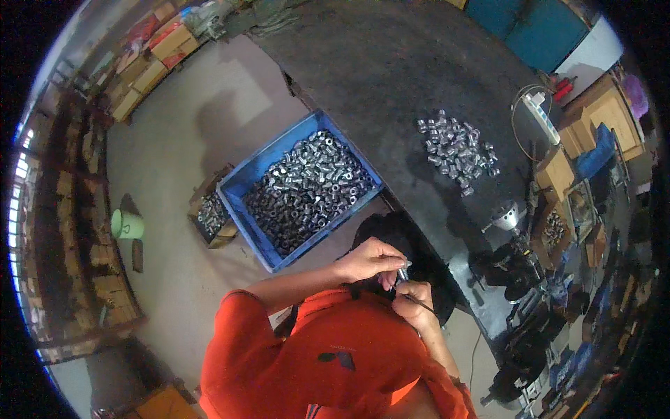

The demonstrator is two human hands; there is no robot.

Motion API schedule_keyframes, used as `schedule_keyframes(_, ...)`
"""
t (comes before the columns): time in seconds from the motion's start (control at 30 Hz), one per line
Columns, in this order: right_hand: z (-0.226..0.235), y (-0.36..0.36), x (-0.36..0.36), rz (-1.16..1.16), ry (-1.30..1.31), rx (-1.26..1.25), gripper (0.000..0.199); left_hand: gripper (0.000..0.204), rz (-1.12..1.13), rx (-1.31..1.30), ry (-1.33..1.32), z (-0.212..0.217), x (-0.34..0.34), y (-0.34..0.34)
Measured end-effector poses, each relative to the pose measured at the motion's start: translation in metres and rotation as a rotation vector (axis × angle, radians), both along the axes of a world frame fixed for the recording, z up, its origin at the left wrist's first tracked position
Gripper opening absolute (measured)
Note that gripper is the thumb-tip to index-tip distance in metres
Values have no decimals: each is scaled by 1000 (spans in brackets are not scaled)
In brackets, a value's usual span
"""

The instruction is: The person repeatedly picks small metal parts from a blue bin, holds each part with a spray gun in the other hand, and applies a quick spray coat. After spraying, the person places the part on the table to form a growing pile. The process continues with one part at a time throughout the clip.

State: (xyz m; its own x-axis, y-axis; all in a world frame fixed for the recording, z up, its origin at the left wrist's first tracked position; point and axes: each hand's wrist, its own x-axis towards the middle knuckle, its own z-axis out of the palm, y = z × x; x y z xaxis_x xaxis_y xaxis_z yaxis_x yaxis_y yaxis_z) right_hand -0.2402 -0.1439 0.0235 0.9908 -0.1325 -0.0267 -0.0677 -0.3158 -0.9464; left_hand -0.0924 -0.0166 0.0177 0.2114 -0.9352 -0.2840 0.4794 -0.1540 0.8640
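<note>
In front of my chest my two hands meet. My left hand [371,261] is closed, pinching a small shiny metal fitting [403,272] between thumb and fingers. Just below and to the right, my right hand [414,304] is closed around a thin dark rod-like tool [421,303], whose tip comes up close to the fitting. The exact contact is too small to tell. Left of my hands stands a blue plastic crate [234,209] filled with many similar metal fittings [314,181]. Another heap of fittings [457,150] lies on the dark workbench [363,70] to the right.
A small box of metal parts [211,215] sits beside the crate. On the bench's right stand a lamp with a metal shade [505,216], a power strip [541,119] and cardboard boxes [555,173]. Shelving [80,258] lines the left, with a pale green bucket [128,225] nearby.
</note>
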Motion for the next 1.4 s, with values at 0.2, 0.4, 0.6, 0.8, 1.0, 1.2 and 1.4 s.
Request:
schedule_keyframes(0.2, -11, -4, -6, -21, 25, 17, 15, 23, 295, -50, 25, -38, 14, 29)
schedule_keyframes(0.4, -6, -3, -10, -48, 62, 29, 11, 29, 344, 527, -674, -189, -7, 117)
schedule_keyframes(0.6, -9, 1, -7, 0, 71, 53, 12, 40, 303, 962, -103, -267, -49, 118)
schedule_keyframes(0.8, -8, -7, -17, -47, 110, 50, 13, 36, -90, 583, -375, -117, -14, 114)
schedule_keyframes(1.0, -15, -10, -26, -100, 110, 54, 11, 21, 532, 484, -1008, -57, 99, 139)
schedule_keyframes(1.2, -8, -8, -21, -54, 84, -15, 15, 20, 287, 1083, -1433, -144, 157, 166)
schedule_keyframes(1.4, -9, -7, -28, -112, 65, 6, 14, 18, 150, 1135, -1467, -136, 152, 155)
